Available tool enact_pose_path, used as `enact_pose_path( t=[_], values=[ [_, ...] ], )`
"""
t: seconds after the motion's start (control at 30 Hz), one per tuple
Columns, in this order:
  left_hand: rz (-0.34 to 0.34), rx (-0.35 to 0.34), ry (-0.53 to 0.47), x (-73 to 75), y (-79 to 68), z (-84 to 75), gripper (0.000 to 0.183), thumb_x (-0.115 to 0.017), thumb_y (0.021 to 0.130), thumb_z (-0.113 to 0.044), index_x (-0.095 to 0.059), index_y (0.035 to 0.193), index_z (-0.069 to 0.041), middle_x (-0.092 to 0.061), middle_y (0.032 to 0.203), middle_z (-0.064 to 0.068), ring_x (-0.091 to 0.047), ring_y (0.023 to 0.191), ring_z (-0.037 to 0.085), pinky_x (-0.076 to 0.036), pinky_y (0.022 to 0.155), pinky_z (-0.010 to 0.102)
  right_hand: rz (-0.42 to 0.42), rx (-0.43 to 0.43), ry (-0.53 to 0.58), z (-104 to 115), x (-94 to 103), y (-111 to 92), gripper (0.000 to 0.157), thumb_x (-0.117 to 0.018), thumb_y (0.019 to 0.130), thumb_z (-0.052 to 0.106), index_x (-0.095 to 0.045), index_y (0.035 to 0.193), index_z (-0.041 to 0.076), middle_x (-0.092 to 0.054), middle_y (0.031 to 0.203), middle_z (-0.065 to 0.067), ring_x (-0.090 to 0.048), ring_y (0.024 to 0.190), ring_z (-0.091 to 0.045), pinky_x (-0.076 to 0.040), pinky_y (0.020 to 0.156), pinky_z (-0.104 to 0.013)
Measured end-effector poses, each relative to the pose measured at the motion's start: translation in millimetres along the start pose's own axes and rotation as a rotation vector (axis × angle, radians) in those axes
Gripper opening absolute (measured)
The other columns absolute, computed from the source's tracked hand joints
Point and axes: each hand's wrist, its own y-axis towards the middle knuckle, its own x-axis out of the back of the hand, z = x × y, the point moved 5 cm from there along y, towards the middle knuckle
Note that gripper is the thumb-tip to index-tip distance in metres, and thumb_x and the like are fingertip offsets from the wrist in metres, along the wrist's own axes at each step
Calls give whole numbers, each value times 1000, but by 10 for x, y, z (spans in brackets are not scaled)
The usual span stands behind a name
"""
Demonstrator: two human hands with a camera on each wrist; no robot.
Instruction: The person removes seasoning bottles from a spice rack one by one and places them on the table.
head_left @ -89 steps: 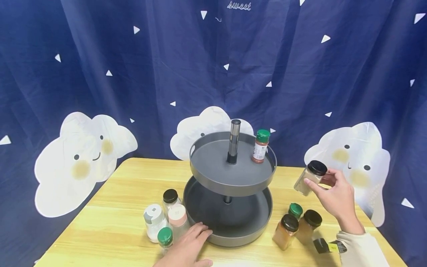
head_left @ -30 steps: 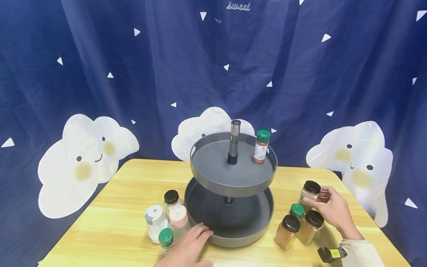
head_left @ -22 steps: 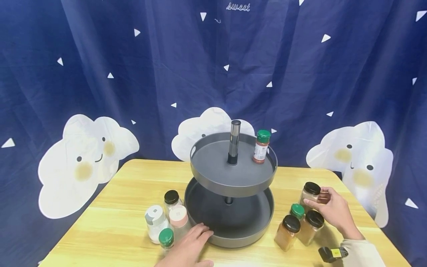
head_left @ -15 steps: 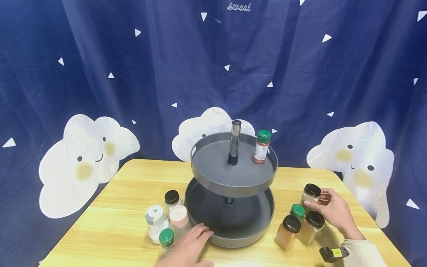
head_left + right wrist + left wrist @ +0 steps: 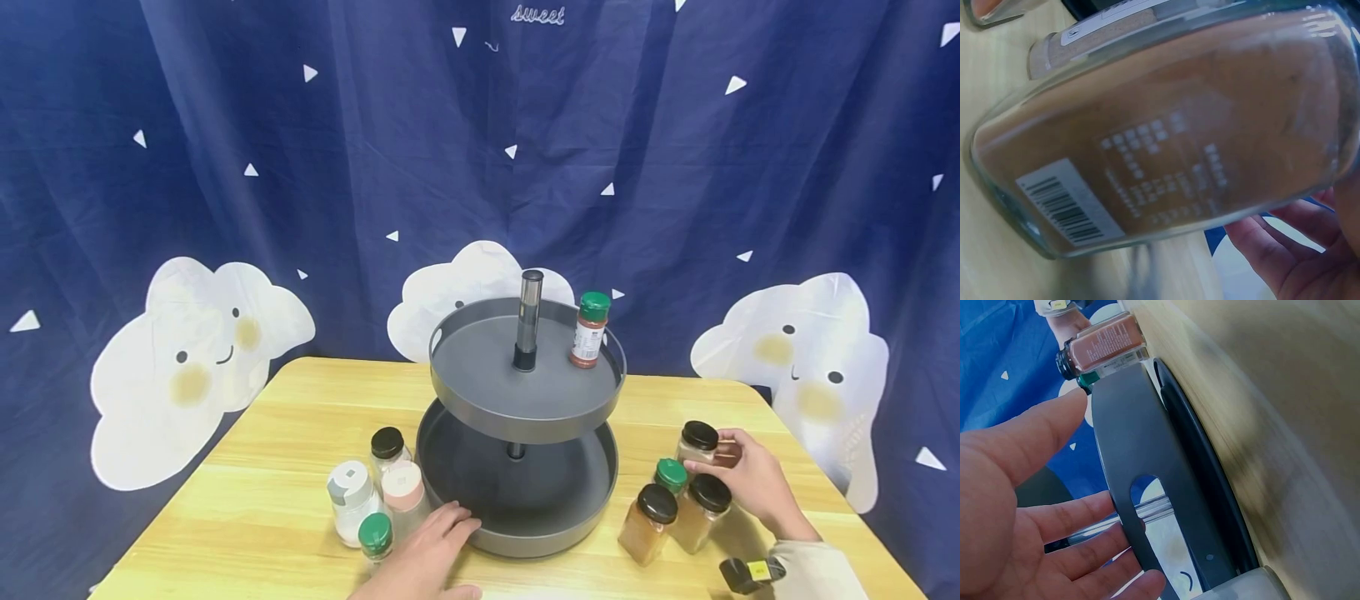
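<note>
In the head view my right hand (image 5: 753,479) holds a black-lidded glass spice jar (image 5: 697,442) upright, thumb on the near side and fingers behind. This jar stands at the back of a cluster: a green-lidded bottle (image 5: 671,475) and two black-lidded jars of brownish powder (image 5: 647,525). One such jar (image 5: 1166,144) fills most of the right wrist view and covers the grip. My left hand (image 5: 427,550) lies with extended fingers at the rim of the lower tray of a grey two-tier turntable rack (image 5: 525,546). Its fingers (image 5: 1094,550) show spread beside the rack in the left wrist view.
A green-lidded bottle of red spice (image 5: 588,332) stands on the upper tray, right of the post (image 5: 528,312). Left of the rack, several shakers and bottles stand close together, among them a grey-lidded one (image 5: 352,500) and a pink-lidded one (image 5: 403,492). A blue curtain (image 5: 645,125) hangs behind.
My right hand has brought the black-lidded jar down from a raised, tilted hold to upright behind the cluster, then slightly nearer me. My left hand has stayed at the rack.
</note>
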Motion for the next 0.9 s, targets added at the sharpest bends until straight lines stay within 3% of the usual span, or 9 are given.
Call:
enact_pose_path(
  t=[0.2, 0.47, 0.67, 0.9],
  values=[
    [0, -1, -5, 3, 2, -3, 67, -74, 82, -47, -55, 131, -7, -52, 134, 14, -45, 128, 32, -45, 101, 44, 16, 9, 52, -25, -15, -35, 65, -84, 77, 24, -49, 121, -8, -63, 108, -26, -62, 82, 1, -53, 70, -17],
    [0, -10, -1, -7, 6, 6, 67, -75, 81, -47, -55, 131, -6, -52, 133, 13, -46, 128, 32, -45, 101, 44, 18, 6, 5, -69, -27, -61, 65, -84, 77, 25, -50, 122, -8, -64, 109, -28, -68, 87, -21, -52, 71, -18],
    [13, -2, -10, -11, 12, 7, 68, -75, 81, -47, -55, 132, -7, -52, 134, 13, -45, 129, 33, -45, 101, 45, 16, 7, -6, -81, -35, -74, 62, -84, 77, 24, -52, 120, -8, -64, 108, -28, -65, 83, -7, -51, 72, -14],
    [13, 12, -11, -5, 8, -14, 67, -76, 81, -44, -55, 131, -6, -52, 134, 14, -45, 129, 32, -44, 102, 46, 27, 13, 19, -83, -43, -82, 61, -85, 76, 21, -51, 119, -7, -63, 109, -28, -62, 83, -3, -52, 73, -15]
  ],
)
